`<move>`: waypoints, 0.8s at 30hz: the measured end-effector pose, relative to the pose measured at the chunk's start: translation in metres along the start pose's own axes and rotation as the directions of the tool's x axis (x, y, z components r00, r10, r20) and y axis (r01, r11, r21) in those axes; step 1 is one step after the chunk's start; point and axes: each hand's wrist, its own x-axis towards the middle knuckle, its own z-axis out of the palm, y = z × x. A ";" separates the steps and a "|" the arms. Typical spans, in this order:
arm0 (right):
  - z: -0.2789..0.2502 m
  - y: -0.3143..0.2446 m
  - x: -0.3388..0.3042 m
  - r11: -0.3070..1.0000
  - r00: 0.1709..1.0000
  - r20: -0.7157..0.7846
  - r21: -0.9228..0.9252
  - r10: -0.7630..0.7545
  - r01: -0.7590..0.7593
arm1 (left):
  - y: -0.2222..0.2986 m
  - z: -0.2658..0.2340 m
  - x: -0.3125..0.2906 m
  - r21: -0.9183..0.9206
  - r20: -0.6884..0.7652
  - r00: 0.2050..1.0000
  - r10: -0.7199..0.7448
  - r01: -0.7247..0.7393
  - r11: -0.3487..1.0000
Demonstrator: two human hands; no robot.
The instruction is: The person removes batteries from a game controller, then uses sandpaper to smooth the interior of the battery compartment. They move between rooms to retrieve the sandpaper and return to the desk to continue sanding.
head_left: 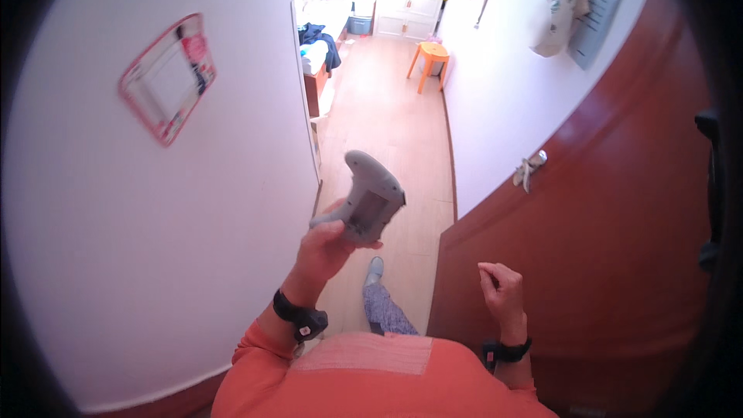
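My left hand is closed around a grey game controller, held up in front of me. One of its rounded grips points up and away. The underside faces me and shows a darker rectangular recess, which looks like a battery bay; what lies inside is too blurred to tell. To the right, my right hand is raised before the brown door with its fingers curled and pressed together. Whether anything small is inside them is hidden. Each wrist wears a black band.
A brown door with a metal handle stands close on my right. A white wall runs along my left. Down the passage are an orange stool, a bed and a white cabinet. Bags hang upper right.
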 end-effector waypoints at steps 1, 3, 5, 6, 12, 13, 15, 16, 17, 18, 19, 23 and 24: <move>0.014 0.017 0.034 1.000 1.000 0.006 0.015 -0.020 0.020 | 0.006 -0.015 0.026 0.009 -0.015 1.000 0.024 -0.024 1.000; 0.041 0.054 0.121 0.994 0.995 0.001 0.039 -0.103 0.103 | 0.028 -0.044 0.085 0.088 -0.053 0.996 0.068 -0.063 0.994; 0.067 0.075 0.204 0.980 0.983 -0.008 0.069 -0.185 0.185 | 0.051 -0.063 0.137 0.119 -0.166 0.981 0.101 -0.082 0.990; 0.076 0.083 0.239 0.978 0.986 -0.003 0.129 -0.164 0.163 | 0.059 -0.069 0.157 0.145 -0.211 0.971 0.111 -0.081 0.986; 0.141 0.119 0.460 0.928 0.920 0.178 0.202 -0.349 0.313 | 0.111 -0.143 0.304 0.208 -0.292 0.938 0.188 -0.129 0.970; 0.148 0.131 0.489 0.925 0.899 0.235 0.190 -0.369 0.330 | 0.113 -0.160 0.329 0.206 -0.278 0.941 0.192 -0.137 0.969; 0.165 0.160 0.554 0.927 0.906 0.205 0.139 -0.372 0.349 | 0.123 -0.205 0.390 0.199 -0.251 0.947 0.200 -0.151 0.968; 0.171 0.176 0.585 0.934 0.920 0.172 0.112 -0.353 0.338 | 0.126 -0.228 0.426 0.180 -0.270 0.944 0.191 -0.145 0.973; 0.177 0.191 0.613 0.945 0.935 0.140 0.085 -0.326 0.317 | 0.127 -0.250 0.466 0.157 -0.293 0.941 0.172 -0.131 0.979; 0.181 0.206 0.641 0.983 0.965 0.187 0.032 -0.186 0.183 | 0.134 -0.269 0.499 0.129 -0.318 0.938 0.135 -0.098 0.987; 0.186 0.219 0.668 0.988 0.976 0.154 0.025 -0.156 0.154 | 0.144 -0.287 0.538 0.132 -0.294 0.948 0.125 -0.090 0.987; 0.175 0.260 0.747 0.995 0.997 0.067 -0.089 -0.032 0.038 | 0.166 -0.324 0.686 0.119 -0.152 0.985 0.077 -0.059 0.991; 0.172 0.270 0.770 0.992 0.998 0.065 -0.125 -0.014 0.022 | 0.175 -0.331 0.727 0.092 -0.117 0.991 0.060 -0.050 0.995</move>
